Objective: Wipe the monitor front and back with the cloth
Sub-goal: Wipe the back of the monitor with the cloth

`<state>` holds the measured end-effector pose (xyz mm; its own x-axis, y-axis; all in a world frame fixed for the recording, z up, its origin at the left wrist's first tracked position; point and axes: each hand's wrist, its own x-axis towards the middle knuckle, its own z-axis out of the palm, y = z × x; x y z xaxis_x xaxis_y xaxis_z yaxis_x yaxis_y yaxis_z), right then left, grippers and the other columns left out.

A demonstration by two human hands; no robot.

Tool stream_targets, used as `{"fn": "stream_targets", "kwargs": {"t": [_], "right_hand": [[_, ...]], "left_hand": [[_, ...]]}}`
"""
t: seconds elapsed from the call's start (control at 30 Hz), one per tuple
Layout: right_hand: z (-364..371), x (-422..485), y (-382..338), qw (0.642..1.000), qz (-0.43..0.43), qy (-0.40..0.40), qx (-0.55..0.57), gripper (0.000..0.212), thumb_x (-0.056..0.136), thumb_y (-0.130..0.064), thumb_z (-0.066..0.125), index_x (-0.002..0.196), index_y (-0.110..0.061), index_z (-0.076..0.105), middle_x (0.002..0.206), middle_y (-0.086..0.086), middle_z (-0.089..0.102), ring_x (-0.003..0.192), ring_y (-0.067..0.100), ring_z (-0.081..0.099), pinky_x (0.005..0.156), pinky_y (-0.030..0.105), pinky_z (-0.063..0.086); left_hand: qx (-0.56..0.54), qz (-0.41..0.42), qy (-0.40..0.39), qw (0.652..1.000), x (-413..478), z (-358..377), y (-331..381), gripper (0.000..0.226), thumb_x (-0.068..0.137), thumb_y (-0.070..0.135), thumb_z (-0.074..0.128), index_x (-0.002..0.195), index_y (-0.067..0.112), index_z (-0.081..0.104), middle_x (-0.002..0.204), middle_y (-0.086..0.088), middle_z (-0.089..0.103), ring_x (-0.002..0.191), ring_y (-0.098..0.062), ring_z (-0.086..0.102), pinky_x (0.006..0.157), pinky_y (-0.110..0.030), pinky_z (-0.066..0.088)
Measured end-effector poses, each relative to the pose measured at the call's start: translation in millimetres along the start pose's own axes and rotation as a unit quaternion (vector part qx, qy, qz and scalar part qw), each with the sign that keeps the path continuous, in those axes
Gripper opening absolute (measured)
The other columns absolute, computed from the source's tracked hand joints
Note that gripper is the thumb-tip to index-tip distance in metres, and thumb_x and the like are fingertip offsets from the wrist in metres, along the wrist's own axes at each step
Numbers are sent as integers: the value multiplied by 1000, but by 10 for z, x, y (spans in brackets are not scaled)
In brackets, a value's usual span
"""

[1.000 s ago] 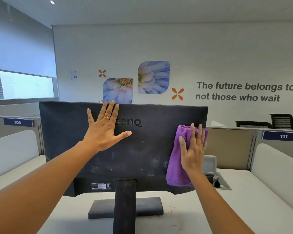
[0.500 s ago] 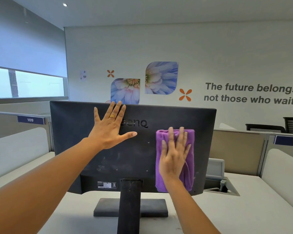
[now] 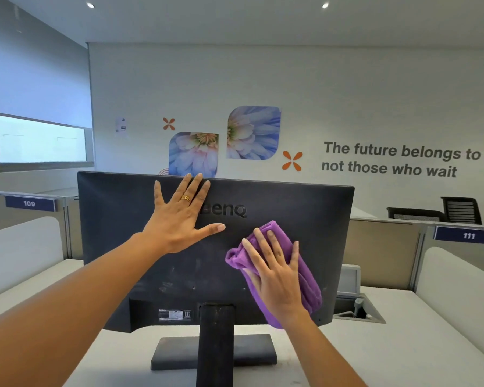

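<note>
Head cam view, and I'm looking at the rear panel of the monitor (image 3: 118, 219). It stands upright on its stand (image 3: 215, 344) on the white desk (image 3: 375, 353), back facing me.

The left hand (image 3: 179, 219) lies flat on the upper middle of the panel. Its fingers are straight and spread wide, with the tips up at the top edge. The thumb points right and the hand covers the first letter of the logo (image 3: 229, 210). There's a gold ring (image 3: 186, 198) on 1 finger.

The right hand (image 3: 277, 277) sits lower and to the right. Its fingers are straight and a bit fanned, and the palm presses the purple cloth (image 3: 274, 233) against the panel. The cloth is folded and tilted. Its top corner pokes out above the fingertips just under the logo, and its lower end reaches down near the monitor's bottom edge. The 2 hands are apart, and the left thumb tip is near the cloth's top corner without touching it.

There are pale smudges on the lower panel and a label sticker (image 3: 175, 314) left of the stand. Divider plates read 109 (image 3: 30, 203) and 111 (image 3: 468, 236), and there's an open cable hatch (image 3: 358, 310) right of the monitor.
</note>
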<state>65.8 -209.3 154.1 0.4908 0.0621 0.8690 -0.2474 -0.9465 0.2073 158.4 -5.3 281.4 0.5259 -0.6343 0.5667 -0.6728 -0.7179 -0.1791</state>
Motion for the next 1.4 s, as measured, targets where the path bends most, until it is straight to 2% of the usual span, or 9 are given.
{"fn": "stream_targets", "kwargs": {"t": [0.17, 0.3, 0.43, 0.5, 0.8, 1.1, 1.2, 1.3, 1.4], "right_hand": [[-44, -109, 497, 980, 189, 14, 64, 53, 95, -54, 19, 140, -28, 31, 148, 9, 36, 137, 31, 28, 103, 64, 27], [-27, -110, 625, 928, 317, 66, 182, 58, 91, -64, 18, 143, -37, 20, 154, 9, 22, 140, 34, 20, 99, 66, 33], [21, -70, 534, 845, 445, 113, 275, 72, 78, -81, 9, 138, -42, 15, 156, 7, 15, 141, 34, 21, 103, 59, 35], [25, -41, 433, 839, 456, 121, 272, 72, 79, -80, 8, 138, -39, 14, 155, 7, 16, 141, 33, 18, 106, 59, 31], [-36, 182, -348, 946, 278, 81, 145, 52, 96, -54, 20, 141, -30, 30, 150, 13, 27, 137, 39, 20, 102, 64, 19], [-23, 578, -1460, 987, 145, 9, 65, 49, 97, -50, 19, 140, -31, 33, 147, 10, 36, 138, 31, 24, 104, 63, 13], [-14, 716, -1728, 991, 112, 29, 64, 52, 92, -47, 39, 139, -26, 33, 144, 6, 42, 137, 28, 26, 102, 64, 19], [24, 766, -1915, 998, 9, 36, 56, 68, 81, -41, 64, 139, -24, 33, 143, 2, 44, 136, 24, 29, 103, 62, 23], [66, 742, -2012, 994, -94, 17, 45, 77, 75, -38, 73, 139, -24, 33, 141, -1, 46, 133, 21, 38, 106, 58, 21]], "left_hand": [[1, 11, 16, 1000, -5, 43, -35, 101, 56, 86, -12, 135, 26, -29, 147, 7, -34, 135, -9, -33, 105, -58, -21], [7, 16, 36, 999, -9, 82, -45, 101, 57, 86, -14, 136, 26, -29, 148, 5, -33, 134, -10, -34, 106, -59, -20], [7, 21, 49, 999, -5, 106, -60, 101, 56, 86, -17, 136, 27, -28, 146, 6, -35, 134, -10, -34, 105, -58, -22], [9, 26, 57, 998, -3, 115, -89, 97, 59, 85, -15, 137, 28, -27, 147, 7, -34, 135, -10, -32, 104, -58, -23], [41, 9, 154, 987, -326, 257, -667, 79, 89, 68, 6, 146, 15, 19, 155, -1, 8, 143, -12, -5, 107, -59, -10], [37, -62, 166, 983, -707, 268, -1670, 78, 88, 68, 10, 145, 16, 23, 155, 0, 9, 142, -8, -13, 107, -45, -21], [47, -56, 150, 986, -831, 336, -1907, 77, 88, 68, 9, 145, 18, 23, 155, 1, 11, 142, -8, -14, 107, -47, -18], [59, -35, 150, 986, -921, 395, -2046, 73, 90, 65, 8, 146, 19, 21, 155, 1, 13, 143, -14, -6, 108, -50, -11], [57, -20, 153, 986, -945, 451, -2152, 70, 91, 64, 6, 147, 23, 13, 157, 6, 0, 143, -17, -4, 109, -54, -7]]}}
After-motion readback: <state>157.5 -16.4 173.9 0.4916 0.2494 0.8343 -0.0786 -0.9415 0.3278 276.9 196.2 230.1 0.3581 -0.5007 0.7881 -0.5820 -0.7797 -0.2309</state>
